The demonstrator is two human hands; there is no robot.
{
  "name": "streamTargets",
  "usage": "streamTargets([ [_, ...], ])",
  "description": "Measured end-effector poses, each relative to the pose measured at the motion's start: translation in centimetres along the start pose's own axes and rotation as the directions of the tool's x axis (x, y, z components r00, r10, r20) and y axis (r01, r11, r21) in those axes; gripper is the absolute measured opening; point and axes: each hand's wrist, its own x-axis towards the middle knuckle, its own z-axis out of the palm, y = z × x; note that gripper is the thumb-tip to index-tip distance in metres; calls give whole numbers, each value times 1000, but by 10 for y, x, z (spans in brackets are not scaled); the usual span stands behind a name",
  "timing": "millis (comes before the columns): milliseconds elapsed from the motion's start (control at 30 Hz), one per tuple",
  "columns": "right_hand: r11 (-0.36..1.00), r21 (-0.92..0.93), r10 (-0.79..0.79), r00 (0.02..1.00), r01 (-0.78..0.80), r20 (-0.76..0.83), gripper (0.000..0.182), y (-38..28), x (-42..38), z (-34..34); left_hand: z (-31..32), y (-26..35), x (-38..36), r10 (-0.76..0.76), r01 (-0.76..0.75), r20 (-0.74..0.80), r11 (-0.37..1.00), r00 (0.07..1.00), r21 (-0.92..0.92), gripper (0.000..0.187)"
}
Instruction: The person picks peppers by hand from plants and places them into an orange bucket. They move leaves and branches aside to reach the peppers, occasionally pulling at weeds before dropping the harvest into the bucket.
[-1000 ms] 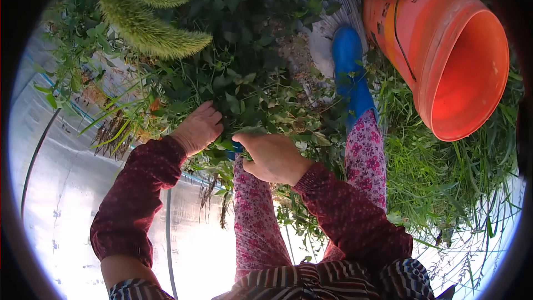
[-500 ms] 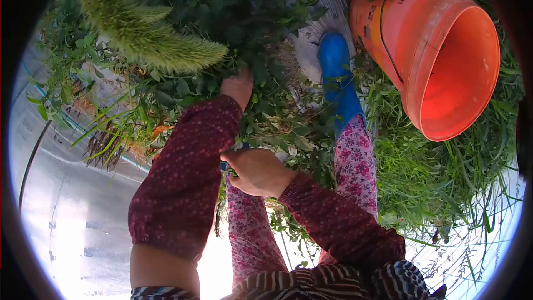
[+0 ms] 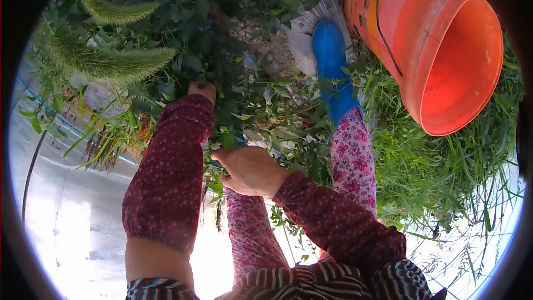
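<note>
My left hand reaches into the dark leafy plants, with its fingers hidden among the leaves. Lower down, beside the left forearm, my right hand is closed in a fist. A small bluish bit shows at the thumb side of that fist, too little of it to name. Around both hands hang green stems and leaves. Patterned dark red sleeves cover both forearms.
An orange bucket lies tipped on the grass at right, its mouth facing me. My blue boot stands on a pale strip. Green bristly seed heads hang at upper left. Silvery sheeting covers the left side.
My left hand has moved left and slightly down within the foliage. My right hand, still closed, has shifted slightly left. The seed heads appear farther left and more separated.
</note>
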Motion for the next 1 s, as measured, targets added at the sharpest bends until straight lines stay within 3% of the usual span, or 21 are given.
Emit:
streamTargets([
  [67,1000,10,21,999,-22,34,39,-4,0,-4,-22,-1,-36,18,-10,-108,998,994,70,23],
  [100,1000,15,17,999,-17,32,39,-5,0,-6,-28,-4,-50,16,-9,-103,997,995,75,23],
  [167,998,64,24,999,-27,48,27,-6,-1,-6,-38,-10,-80,-100,33,-193,946,976,-323,19],
  [233,999,52,8,997,-13,82,33,-2,-1,3,-42,-12,-132,-201,63,-249,879,947,-473,19],
  [300,999,45,-15,994,10,113,41,-2,0,9,-24,-41,-161,10,-160,-325,884,946,-439,20],
  [367,996,93,8,995,-17,100,23,-3,-3,12,4,-63,-181,122,-265,-524,942,843,-207,19],
  [400,994,105,0,995,-11,104,23,-5,-3,10,26,-76,-183,123,-261,-511,943,851,-207,19],
  [467,998,2,53,962,-56,267,40,-10,-1,4,65,-98,-187,112,-294,-655,940,747,-175,23],
  [500,1000,2,15,970,-16,244,40,-8,-2,7,74,-109,-191,216,-332,-684,942,696,-41,24],
  [533,1000,11,5,970,-8,244,40,-6,-2,10,83,-113,-193,216,-328,-676,944,705,-39,24],
  [600,1000,16,9,982,-13,189,39,-7,-1,10,91,-117,-196,104,-332,-820,937,563,-108,20],
  [633,999,-2,51,974,-52,220,41,-8,-1,9,99,-122,-195,106,-331,-817,937,567,-109,20],
  [700,999,-21,52,976,-49,210,42,-4,2,14,112,-133,-190,151,-323,-712,940,686,-111,22],
  [733,998,-44,53,978,-45,202,43,-4,3,16,121,-132,-191,149,-322,-709,940,689,-115,22],
  [767,998,-29,56,978,-51,202,42,-4,4,15,119,-128,-194,-131,-391,-653,708,746,-588,25],
  [800,998,-30,55,978,-50,202,42,-4,4,13,116,-123,-196,-337,-390,-464,267,819,-881,28],
  [833,999,-20,54,981,-51,188,41,-4,5,11,112,-123,-197,-338,-389,-464,267,819,-882,28],
  [867,999,-11,52,983,-51,178,40,-3,6,11,97,-125,-206,-185,-415,-660,647,728,-639,30],
  [900,999,-7,43,987,-43,153,38,0,6,13,88,-126,-213,44,-372,-763,890,645,-264,32],
  [1000,999,10,40,995,-41,93,28,4,6,18,85,-127,-223,142,-343,-740,931,658,-127,34],
])
